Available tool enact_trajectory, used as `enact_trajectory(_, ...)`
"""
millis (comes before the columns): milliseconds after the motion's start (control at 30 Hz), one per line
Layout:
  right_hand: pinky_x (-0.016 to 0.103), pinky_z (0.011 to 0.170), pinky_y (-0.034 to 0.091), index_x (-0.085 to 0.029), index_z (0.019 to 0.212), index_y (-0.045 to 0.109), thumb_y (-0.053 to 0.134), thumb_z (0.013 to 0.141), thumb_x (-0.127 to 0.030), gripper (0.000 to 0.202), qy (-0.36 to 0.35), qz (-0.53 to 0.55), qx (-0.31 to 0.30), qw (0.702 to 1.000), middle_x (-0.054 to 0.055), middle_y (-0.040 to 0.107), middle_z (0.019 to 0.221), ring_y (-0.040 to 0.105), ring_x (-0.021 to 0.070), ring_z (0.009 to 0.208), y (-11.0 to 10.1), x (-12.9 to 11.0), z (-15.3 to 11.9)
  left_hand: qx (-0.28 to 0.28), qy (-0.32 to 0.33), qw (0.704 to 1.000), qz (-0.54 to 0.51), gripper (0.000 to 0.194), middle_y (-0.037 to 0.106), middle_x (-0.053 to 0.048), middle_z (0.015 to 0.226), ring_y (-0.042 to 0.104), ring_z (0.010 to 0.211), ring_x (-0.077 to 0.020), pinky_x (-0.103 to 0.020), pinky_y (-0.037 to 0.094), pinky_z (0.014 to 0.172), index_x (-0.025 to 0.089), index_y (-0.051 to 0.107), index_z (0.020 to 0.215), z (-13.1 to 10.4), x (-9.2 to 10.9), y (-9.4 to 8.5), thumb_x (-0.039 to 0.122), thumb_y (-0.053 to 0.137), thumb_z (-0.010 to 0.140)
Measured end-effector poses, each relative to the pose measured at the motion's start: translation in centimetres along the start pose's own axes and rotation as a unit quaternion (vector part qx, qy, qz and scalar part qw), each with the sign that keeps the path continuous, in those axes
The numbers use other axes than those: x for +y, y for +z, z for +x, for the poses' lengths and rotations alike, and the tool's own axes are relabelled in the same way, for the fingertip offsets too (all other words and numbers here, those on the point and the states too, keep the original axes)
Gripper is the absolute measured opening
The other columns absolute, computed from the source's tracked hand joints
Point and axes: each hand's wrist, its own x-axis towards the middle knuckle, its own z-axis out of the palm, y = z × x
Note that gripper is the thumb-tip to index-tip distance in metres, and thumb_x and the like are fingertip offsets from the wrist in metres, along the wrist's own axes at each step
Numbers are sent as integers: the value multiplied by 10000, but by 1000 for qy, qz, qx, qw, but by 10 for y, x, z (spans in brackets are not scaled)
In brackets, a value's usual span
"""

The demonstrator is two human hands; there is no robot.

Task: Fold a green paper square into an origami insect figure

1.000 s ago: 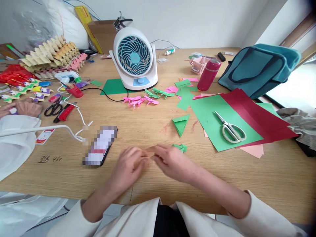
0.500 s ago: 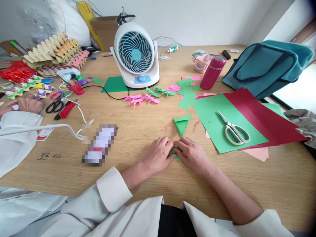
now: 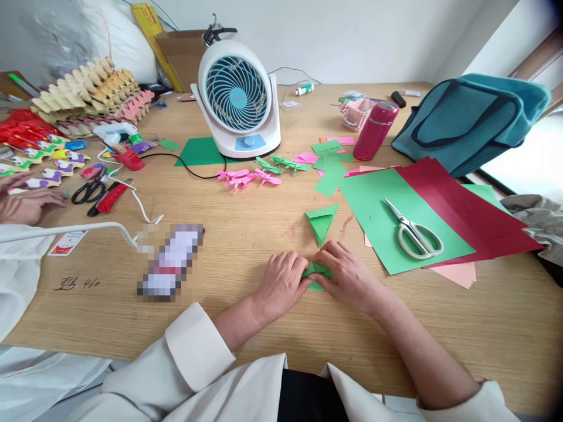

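Between my hands, low on the wooden table, is a partly folded piece of green paper (image 3: 317, 269), half covered by my fingers. My left hand (image 3: 284, 280) grips its left side, thumb and fingers closed on the edge. On the other side my right hand (image 3: 345, 274) pinches the paper between thumb and curled fingers. Just beyond my fingertips lies a folded green paper triangle (image 3: 321, 223). Farther off sit pink folded paper figures (image 3: 248, 178) and green folded figures (image 3: 284, 164), beside loose green paper pieces (image 3: 331, 173).
White-handled scissors (image 3: 416, 234) rest on green and red sheets (image 3: 369, 217) at the right. A phone (image 3: 171, 262) lies left, near a white cable (image 3: 88, 229). Behind stand a fan (image 3: 238, 97), a flask (image 3: 375, 132) and a teal bag (image 3: 466, 126). Another person's hand (image 3: 29, 199) is at far left.
My right hand has shifted slightly and its fingers have lifted apart from my left, so more of the folded green paper shows. The other person's hands at far left have moved.
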Motion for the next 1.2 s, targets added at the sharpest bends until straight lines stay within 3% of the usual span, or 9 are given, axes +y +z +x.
enact_trajectory(100,401,854,505,-168,1120,612,656,935,-322,245,15,12,-19,1000,106,601,1003,578,260,967,-2,1,-1,10,22,1000,2,234,634,-86,1037,578,968,-271,-423,450,826,191,560,1040,0,-2,0,418,536,990)
enact_trajectory(200,388,884,503,-187,1156,595,666,921,-272,260,8,31,-35,999,98,588,1029,577,252,1006,-1,1,-4,13,47,999,12,182,645,-74,1036,578,950,-260,-417,445,822,192,559,1099,-1,-5,-1,339,548,992)
enact_trajectory(300,387,901,500,-192,1123,583,721,861,-231,298,18,35,-47,998,94,565,1062,569,252,1034,1,0,-5,13,63,998,16,151,647,-63,1017,578,933,-255,-408,443,811,192,559,1100,-1,-7,-3,276,578,977)
enact_trajectory(433,395,915,498,-190,1008,556,743,832,-218,258,33,27,-61,997,96,559,1069,567,255,1046,0,-6,-7,10,69,997,16,164,640,-72,1016,578,937,-259,-402,449,807,184,569,1054,0,-8,-5,314,607,961)
enact_trajectory(700,356,796,517,-213,942,503,767,796,-223,302,69,7,-46,997,56,576,967,613,216,874,6,-13,-11,-2,39,999,16,262,613,-64,939,581,901,-261,-393,446,785,196,545,896,-1,-10,-4,420,681,903)
enact_trajectory(833,321,766,482,-216,872,511,774,769,-202,283,74,46,-50,995,42,598,947,602,196,860,5,-12,-10,2,45,998,-54,264,620,-31,909,589,881,-233,-364,440,779,206,507,861,-1,-11,-4,359,722,876)
enact_trajectory(1000,260,625,384,-222,976,595,702,808,-172,206,130,173,-111,970,-39,606,762,560,137,698,-4,-9,-9,-18,7,970,-242,177,619,39,828,589,762,-149,-278,432,714,216,531,906,0,-14,-14,225,702,862)
enact_trajectory(1133,244,582,337,-210,880,588,644,848,-244,73,146,254,-75,953,-56,533,715,467,106,642,-7,-6,-8,-33,-21,939,-343,226,651,40,887,584,780,-130,-241,428,707,231,603,1071,0,-19,-20,248,696,865)
enact_trajectory(1200,237,574,326,-204,858,571,637,841,-242,77,153,293,-49,942,-63,501,698,438,98,634,-7,-6,-6,-31,-22,931,-363,185,629,41,837,549,734,-120,-233,403,668,209,633,1004,-1,-22,-20,315,699,867)
